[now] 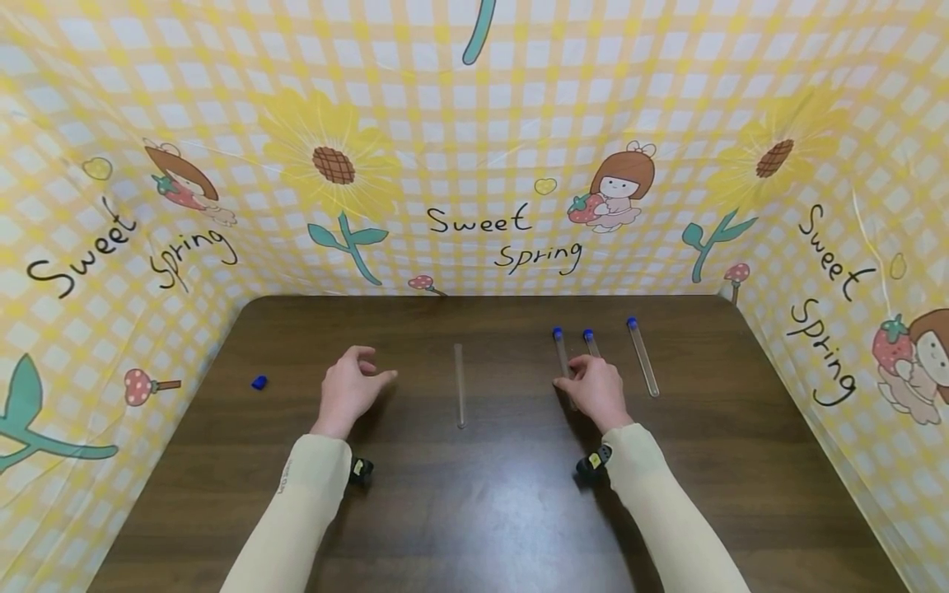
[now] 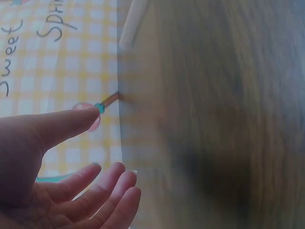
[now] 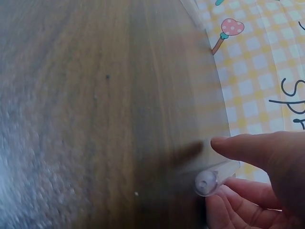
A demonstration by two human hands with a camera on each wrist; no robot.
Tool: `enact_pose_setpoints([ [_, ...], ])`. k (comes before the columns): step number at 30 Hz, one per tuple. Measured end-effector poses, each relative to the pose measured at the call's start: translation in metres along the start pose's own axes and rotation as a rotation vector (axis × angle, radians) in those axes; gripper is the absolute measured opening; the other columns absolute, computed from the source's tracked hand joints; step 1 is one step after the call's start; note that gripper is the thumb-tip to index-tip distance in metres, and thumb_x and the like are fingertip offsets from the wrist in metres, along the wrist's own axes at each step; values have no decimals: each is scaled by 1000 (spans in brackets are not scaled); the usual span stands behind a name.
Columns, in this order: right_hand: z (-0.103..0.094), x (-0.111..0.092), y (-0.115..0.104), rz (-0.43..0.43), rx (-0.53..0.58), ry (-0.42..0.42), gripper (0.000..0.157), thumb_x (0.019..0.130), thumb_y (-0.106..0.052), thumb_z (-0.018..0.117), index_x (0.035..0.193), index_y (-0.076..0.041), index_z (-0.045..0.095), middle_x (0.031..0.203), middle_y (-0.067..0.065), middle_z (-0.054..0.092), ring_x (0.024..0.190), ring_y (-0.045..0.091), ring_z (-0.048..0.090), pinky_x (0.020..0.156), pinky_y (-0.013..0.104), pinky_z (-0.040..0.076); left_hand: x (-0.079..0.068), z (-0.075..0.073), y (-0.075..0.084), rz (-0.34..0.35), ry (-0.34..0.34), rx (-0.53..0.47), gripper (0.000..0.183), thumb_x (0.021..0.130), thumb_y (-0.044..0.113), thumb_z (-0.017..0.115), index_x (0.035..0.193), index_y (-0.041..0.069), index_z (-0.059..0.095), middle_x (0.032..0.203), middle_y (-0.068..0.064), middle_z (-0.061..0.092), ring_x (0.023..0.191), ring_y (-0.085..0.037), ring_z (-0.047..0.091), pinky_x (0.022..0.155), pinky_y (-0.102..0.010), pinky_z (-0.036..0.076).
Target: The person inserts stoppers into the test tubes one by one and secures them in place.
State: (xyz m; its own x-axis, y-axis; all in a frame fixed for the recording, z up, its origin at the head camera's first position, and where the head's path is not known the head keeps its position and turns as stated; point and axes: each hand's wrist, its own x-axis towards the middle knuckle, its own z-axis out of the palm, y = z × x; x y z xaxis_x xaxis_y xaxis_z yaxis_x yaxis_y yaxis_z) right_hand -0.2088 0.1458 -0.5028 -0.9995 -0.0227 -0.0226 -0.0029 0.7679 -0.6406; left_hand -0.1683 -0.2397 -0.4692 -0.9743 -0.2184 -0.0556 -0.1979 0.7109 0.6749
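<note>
My right hand is at a clear test tube with a blue cap. In the right wrist view, the rounded end of this tube lies between the thumb and the fingers, the thumb standing a little off it. A second blue-capped tube is partly hidden behind this hand, and a third lies to its right. Over the left part of the table my left hand holds nothing, its thumb and fingers spread apart. Between the hands lies a clear tube without a cap.
A loose blue cap sits on the brown wooden table, left of my left hand. Yellow checked cloth with printed figures stands along the table's back and both sides.
</note>
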Motion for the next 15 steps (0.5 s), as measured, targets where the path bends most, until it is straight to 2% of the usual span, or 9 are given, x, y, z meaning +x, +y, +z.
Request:
enact_pose_setpoints([
  [15, -5, 0, 7, -10, 2, 3, 47, 87, -24, 83, 122, 4, 67, 82, 7, 65, 68, 22, 58, 58, 36, 49, 2, -29, -17, -18, 37, 16, 64, 93, 30, 74, 141, -4, 50, 120, -27, 65, 112, -47, 58, 97, -60, 42],
])
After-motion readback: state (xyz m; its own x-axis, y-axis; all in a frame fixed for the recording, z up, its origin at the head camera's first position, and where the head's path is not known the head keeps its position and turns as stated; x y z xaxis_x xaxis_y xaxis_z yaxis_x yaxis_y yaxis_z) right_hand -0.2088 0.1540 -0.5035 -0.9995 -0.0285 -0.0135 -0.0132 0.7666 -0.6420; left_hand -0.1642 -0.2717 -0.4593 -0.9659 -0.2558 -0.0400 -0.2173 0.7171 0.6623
